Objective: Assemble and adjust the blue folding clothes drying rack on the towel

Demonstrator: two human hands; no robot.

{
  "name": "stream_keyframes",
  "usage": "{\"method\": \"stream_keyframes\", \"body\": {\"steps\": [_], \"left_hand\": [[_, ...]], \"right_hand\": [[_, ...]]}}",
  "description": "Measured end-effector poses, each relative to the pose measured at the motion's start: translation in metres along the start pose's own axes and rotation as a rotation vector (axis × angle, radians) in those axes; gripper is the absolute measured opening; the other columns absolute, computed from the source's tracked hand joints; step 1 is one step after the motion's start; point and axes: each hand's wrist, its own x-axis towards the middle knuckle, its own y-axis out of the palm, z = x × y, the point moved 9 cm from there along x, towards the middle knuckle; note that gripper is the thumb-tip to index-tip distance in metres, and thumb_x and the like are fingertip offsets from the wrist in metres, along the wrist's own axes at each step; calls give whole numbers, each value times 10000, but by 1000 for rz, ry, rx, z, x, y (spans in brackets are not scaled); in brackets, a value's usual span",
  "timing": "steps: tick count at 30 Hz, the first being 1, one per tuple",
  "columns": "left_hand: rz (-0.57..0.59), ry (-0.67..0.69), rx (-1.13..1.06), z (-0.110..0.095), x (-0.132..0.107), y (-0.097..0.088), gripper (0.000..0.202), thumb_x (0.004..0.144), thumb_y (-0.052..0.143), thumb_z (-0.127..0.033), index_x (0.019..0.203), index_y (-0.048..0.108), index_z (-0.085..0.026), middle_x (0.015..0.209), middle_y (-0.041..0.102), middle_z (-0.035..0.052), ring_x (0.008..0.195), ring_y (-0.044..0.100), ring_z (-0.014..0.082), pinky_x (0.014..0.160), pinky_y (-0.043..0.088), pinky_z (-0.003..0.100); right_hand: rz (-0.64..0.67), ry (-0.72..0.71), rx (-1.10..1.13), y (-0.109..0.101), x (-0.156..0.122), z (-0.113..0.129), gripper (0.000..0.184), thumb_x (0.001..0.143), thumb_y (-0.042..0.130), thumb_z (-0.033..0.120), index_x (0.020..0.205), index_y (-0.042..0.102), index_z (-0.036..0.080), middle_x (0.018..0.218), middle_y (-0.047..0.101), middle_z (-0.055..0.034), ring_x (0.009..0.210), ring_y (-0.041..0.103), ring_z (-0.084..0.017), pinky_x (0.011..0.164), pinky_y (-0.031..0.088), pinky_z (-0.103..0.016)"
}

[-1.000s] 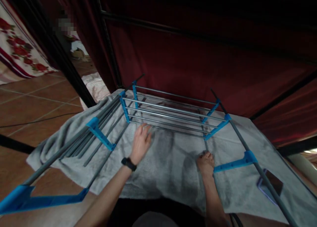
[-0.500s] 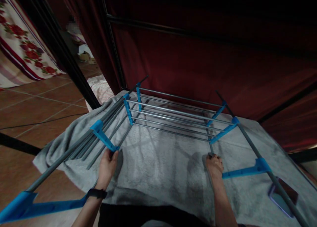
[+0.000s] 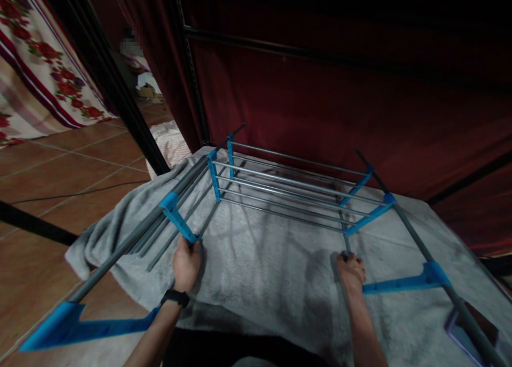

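Open stretch of grey blanket between left hand and right hand, cross rods barring twelve o'clock, dark red curtain beyond, blue brackets jutting inward at eleven and two o'clock

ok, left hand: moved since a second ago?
Yes: the left hand has moved left and back. Against the blue bracket just beyond it, it was off to the right; now it's at that bracket's lower end.

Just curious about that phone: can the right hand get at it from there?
Probably, though not straight across: a blue bracket lies between the right hand and the phone, and a pole crosses over it in this view.
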Motion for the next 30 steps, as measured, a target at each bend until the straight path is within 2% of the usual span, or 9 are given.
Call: {"method": "stream_keyframes", "body": {"steps": [5,9,11,13,15,17,21,26,30], "left_hand": [[22,43,20,-7,-2,2,289,929,485,-288,1187,521,-162,844,647,68,743,627,238,679,441,329],[30,17,-45,-6,-4,5,320,921,479,-288,1218,497,-171,894,652,84,816,642,269,742,486,373],[10,25,-81,-6,-6,5,295,924,483,-325,1183,497,-185,943,647,97,868,642,282,799,510,404],[-19,68,-82,-10,-7,2,249,921,495,-363,1110,510,-202,994,631,109,934,635,292,861,524,426],[-33,92,-38,-12,-6,0,179,910,505,-363,1005,523,-212,1004,607,111,974,623,295,899,528,435],[-22,70,30,-10,-2,0,134,892,519,-343,918,532,-212,997,591,117,978,616,299,903,530,438],[18,56,107,-8,5,3,136,885,520,-325,876,566,-196,1054,603,152,1005,617,315,904,520,434],[45,11,145,0,6,4,158,929,508,-344,883,548,-199,967,647,127,905,655,286,802,509,387],[54,-3,120,2,5,3,169,935,522,-335,944,575,-175,930,685,132,893,675,287,789,499,378]], "right_hand": [[-38,2,-3,-2,-1,3,574,939,379,432,1383,524,98,1326,546,-271,1263,564,-401,972,467,-518],[-130,-46,18,1,-14,5,567,924,403,424,1394,496,122,1318,544,-286,1273,558,-424,973,474,-558],[-234,-119,46,-1,-24,11,543,914,420,394,1402,492,168,1379,515,-293,1327,517,-440,1004,455,-591],[-326,-294,110,-5,-41,32,518,908,428,340,1400,507,200,1470,464,-279,1401,451,-427,1071,423,-584],[-334,-560,236,-4,-65,70,499,909,413,277,1389,531,208,1496,472,-237,1425,440,-381,1126,410,-544],[-252,-835,400,1,-96,120,485,916,387,228,1370,555,209,1429,556,-183,1368,513,-323,1128,443,-515],[-89,-1208,546,15,-159,231,463,924,397,148,1336,600,200,1345,643,-124,1272,600,-226,1107,490,-434],[44,-1417,264,54,-210,363,444,946,449,73,1357,606,132,1410,624,-141,1314,579,-187,1124,458,-317],[94,-1433,70,79,-220,432,415,990,470,104,1386,594,130,1445,606,-126,1321,567,-174,1120,440,-283]]}}
